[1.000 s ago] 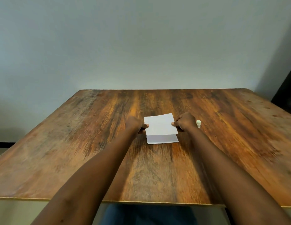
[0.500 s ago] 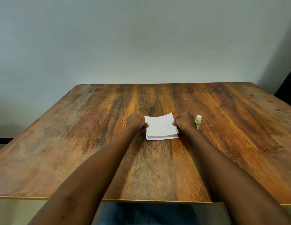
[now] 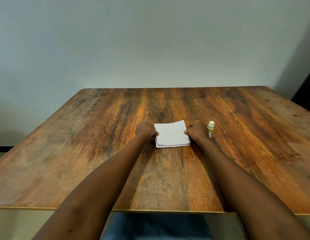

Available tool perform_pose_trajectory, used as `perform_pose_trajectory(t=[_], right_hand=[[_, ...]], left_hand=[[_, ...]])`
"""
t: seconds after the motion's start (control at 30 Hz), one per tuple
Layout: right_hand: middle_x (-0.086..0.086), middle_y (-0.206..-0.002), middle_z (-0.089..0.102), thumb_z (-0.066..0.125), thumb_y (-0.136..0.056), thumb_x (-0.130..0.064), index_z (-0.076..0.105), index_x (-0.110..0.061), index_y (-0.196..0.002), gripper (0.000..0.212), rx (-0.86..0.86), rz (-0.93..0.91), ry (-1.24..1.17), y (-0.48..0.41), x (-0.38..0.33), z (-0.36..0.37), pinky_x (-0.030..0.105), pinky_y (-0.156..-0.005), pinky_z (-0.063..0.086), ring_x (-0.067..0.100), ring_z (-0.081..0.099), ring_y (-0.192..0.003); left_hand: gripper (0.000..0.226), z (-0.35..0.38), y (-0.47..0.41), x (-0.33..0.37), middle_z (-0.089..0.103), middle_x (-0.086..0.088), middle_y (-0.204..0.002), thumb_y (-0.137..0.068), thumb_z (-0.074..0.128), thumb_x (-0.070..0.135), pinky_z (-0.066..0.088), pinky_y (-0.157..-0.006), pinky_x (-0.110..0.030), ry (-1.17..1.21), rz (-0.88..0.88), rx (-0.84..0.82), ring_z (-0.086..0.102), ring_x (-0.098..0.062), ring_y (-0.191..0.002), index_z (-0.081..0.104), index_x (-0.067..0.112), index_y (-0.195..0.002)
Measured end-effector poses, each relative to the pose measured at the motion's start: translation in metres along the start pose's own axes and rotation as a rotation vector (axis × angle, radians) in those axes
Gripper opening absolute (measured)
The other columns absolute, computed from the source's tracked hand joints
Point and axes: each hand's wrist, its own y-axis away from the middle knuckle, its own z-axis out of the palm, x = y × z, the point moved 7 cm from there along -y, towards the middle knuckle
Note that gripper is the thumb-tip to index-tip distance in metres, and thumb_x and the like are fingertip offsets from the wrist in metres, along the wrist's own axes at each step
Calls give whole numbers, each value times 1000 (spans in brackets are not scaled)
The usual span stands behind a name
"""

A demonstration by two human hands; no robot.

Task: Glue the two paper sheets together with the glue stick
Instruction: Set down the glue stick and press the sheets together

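Two white paper sheets lie stacked in the middle of the wooden table. The top sheet covers nearly all of the lower sheet, of which only a thin strip shows along the near edge. My left hand pinches the top sheet at its left edge. My right hand pinches it at the right edge. A white glue stick with a yellow label stands upright just right of my right hand, touched by neither hand.
The table's near edge runs across the bottom of the view. A plain wall stands behind the far edge. A dark object is at the far right, beyond the table corner.
The top sheet has come down toward me over the lower sheet, so the wide exposed strip has shrunk to a thin sliver. Both hands kept their grip at the sheet's sides.
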Motion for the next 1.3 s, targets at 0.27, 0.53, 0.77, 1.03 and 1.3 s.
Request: perform_pose_trajectory(t=[0.27, 0.53, 0.77, 1.03, 1.3], right_hand=[[19, -106, 69, 71, -80, -13, 66, 6, -100, 28, -17, 34, 13, -2, 1, 1, 28, -67, 48, 32, 66, -91], [19, -105, 69, 70, -81, -12, 66, 6, -101, 27, -29, 40, -2, 0, 1, 2, 22, -57, 43, 31, 66, -92], [19, -104, 69, 70, -80, -11, 67, 6, -101, 27, -35, 39, -5, 1, 1, 4, 18, -52, 38, 31, 66, -92], [19, -105, 68, 70, -81, -12, 67, 6, -101, 27, -37, 42, 3, 0, 1, 5, 18, -52, 36, 32, 66, -93], [20, -105, 68, 69, -81, -11, 67, 7, -102, 27, -39, 39, 2, 3, 0, 3, 18, -51, 35, 32, 66, -93]], left_hand=[[26, 2, -1, -2, 69, -22, -104, -82, 69, 5, 56, -83, -35, 18, -13, -22, 69, -27, -84, 66, -8, -104], [25, 2, -3, -5, 70, -22, -102, -82, 69, 7, 56, -76, -33, -17, 9, -13, 66, -25, -78, 66, -9, -101], [23, 2, -6, -8, 71, -22, -99, -81, 69, 6, 55, -74, -34, -18, 14, -10, 66, -24, -76, 68, -8, -99], [24, 3, -5, -7, 71, -21, -101, -81, 70, 7, 50, -59, -25, -34, 19, -19, 64, -22, -74, 68, -8, -100], [24, 5, -3, -6, 71, -20, -100, -81, 70, 7, 50, -59, -25, -49, 30, -7, 70, -26, -84, 69, -7, -99]])
